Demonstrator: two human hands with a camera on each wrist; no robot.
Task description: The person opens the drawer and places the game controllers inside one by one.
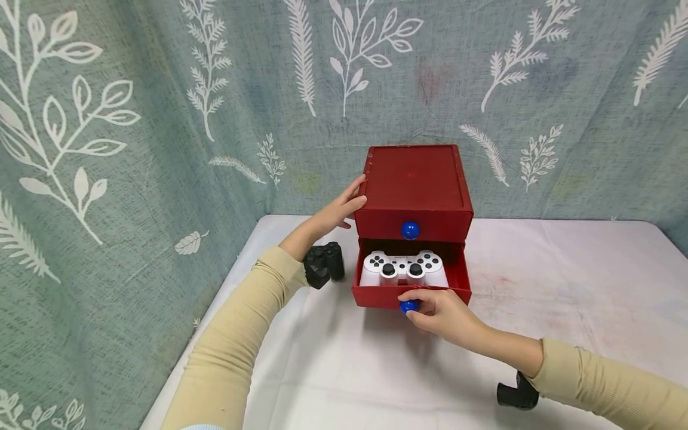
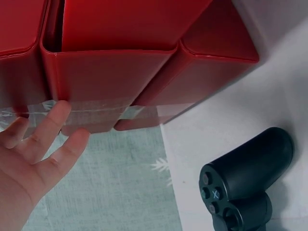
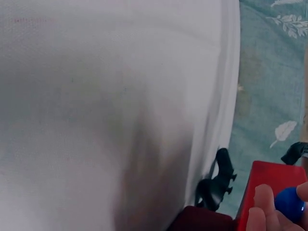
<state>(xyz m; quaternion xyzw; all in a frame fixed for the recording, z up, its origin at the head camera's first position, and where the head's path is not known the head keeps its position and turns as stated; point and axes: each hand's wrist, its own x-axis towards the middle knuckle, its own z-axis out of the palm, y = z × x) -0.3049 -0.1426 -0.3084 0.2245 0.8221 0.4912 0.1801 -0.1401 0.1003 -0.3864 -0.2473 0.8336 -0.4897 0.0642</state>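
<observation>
A red two-drawer cabinet (image 1: 414, 176) stands on the table, its lower drawer (image 1: 376, 296) pulled out. Inside that drawer lies a white game controller (image 1: 402, 264) with black thumbsticks. My right hand (image 1: 443, 313) pinches the round blue knob (image 1: 407, 306) of the lower drawer between thumb and fingers. The upper drawer, with its own blue knob (image 1: 411, 230), is closed. My left hand (image 1: 334, 214) has its fingers spread against the cabinet's left side. In the left wrist view those fingertips (image 2: 60, 109) are right at the red wall.
A black game controller (image 2: 245, 178) lies on the white-covered table (image 1: 516, 286), left of the cabinet and below my left forearm. A black device (image 1: 518, 394) is at my right wrist. Green leaf-patterned curtains (image 1: 322, 107) hang behind and along the left.
</observation>
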